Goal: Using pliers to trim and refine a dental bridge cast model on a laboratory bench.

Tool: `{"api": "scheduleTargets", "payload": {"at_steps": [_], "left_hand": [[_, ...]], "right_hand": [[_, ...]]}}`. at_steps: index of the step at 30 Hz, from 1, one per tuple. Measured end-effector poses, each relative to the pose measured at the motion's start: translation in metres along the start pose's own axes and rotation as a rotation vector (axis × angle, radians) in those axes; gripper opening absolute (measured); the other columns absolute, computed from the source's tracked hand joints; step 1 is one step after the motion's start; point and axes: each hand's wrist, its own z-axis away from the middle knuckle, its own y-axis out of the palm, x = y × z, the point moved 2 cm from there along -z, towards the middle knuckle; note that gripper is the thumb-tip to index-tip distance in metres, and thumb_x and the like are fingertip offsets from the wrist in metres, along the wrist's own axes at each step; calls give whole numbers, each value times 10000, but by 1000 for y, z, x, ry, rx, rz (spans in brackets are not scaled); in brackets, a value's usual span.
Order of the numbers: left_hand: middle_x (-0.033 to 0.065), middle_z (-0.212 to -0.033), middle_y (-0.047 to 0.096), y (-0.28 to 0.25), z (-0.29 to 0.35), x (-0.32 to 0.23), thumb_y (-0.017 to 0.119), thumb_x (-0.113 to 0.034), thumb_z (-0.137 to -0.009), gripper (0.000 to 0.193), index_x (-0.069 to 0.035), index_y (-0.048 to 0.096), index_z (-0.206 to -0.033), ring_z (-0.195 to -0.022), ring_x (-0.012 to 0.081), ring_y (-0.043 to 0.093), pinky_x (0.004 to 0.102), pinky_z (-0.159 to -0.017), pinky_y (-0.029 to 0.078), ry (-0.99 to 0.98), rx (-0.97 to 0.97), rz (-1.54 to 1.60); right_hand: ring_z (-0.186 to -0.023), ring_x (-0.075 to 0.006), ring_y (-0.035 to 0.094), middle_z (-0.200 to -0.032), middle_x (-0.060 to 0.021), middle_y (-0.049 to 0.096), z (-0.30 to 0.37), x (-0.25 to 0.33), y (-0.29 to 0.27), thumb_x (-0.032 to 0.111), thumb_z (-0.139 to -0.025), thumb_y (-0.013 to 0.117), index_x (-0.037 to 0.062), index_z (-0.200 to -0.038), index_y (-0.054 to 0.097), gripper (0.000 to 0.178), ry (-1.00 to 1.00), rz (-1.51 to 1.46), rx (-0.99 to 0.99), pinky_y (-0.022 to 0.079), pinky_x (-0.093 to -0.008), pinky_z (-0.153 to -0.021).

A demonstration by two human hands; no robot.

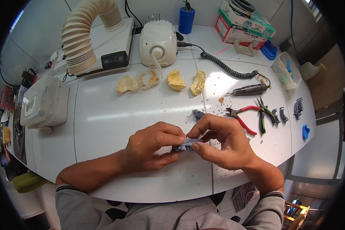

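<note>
Over the near middle of the white table, a small grey-blue piece with a bumpy, tooth-like edge (187, 145) is pinched between both hands. My left hand (151, 145) grips its left end with thumb and fingers. My right hand (228, 143) curls over its right end, thumb against the near side. Fingers cover part of the piece, so its full shape is hidden. Another grey piece (197, 114) lies just beyond my right fingers. To the right of that hand rest red-handled cutters (243, 111) and green-and-black pliers (262, 117), with more small grey pieces (283, 114) beyond.
Yellowish dental casts (176, 79) stand in a row farther back, before a white control unit (157, 42). A black rotary handpiece (249, 90) on a coiled cord lies right. Grey crumbs litter the tabletop. A ribbed extraction hose (78, 42) and clear box (46, 101) occupy the left.
</note>
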Motion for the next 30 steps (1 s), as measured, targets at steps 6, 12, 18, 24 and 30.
{"api": "scheduleTargets", "payload": {"at_steps": [6, 12, 18, 24, 30], "left_hand": [[172, -1085, 731, 1, -1, -4, 886, 48, -759, 526, -51, 656, -1221, -922, 234, 754, 312, -736, 642, 102, 6, -69], [178, -1084, 733, 3, 1, -5, 887, 42, -748, 497, -38, 690, -1196, -903, 240, 761, 303, -736, 650, 136, 17, -58], [183, -1056, 752, 1, 0, -5, 868, 32, -774, 451, -15, 695, -1188, -868, 243, 771, 309, -699, 654, 140, 24, -73], [159, -1089, 747, 2, -3, -8, 832, 49, -806, 408, 0, 703, -1190, -913, 244, 764, 328, -747, 647, 63, 43, -60], [107, -1037, 747, -4, -11, 2, 788, 0, -951, 295, 36, 677, -1222, -895, 136, 736, 269, -771, 605, -467, -194, 315]], "right_hand": [[-967, -147, 661, -1016, -77, 672, 5, -5, 6, 84, -893, 737, -35, -1070, 657, 228, 68, -125, 15, 586, -316, -854], [-955, -141, 641, -993, -65, 640, 5, -7, 11, 75, -885, 718, -19, -1010, 611, 189, 188, -239, 39, 572, -326, -878], [-957, -125, 623, -969, -57, 630, 3, -11, 13, 51, -867, 690, -14, -983, 599, 161, 182, -254, 20, 556, -312, -846], [-890, -118, 640, -954, -61, 655, 2, -9, 6, 92, -928, 713, -23, -1011, 624, 167, 177, -281, 36, 548, -289, -802], [-896, -131, 702, -968, -119, 727, -2, 7, -20, 234, -1040, 708, -60, -1136, 711, 309, -84, -7, -203, 592, -296, -771]]}}
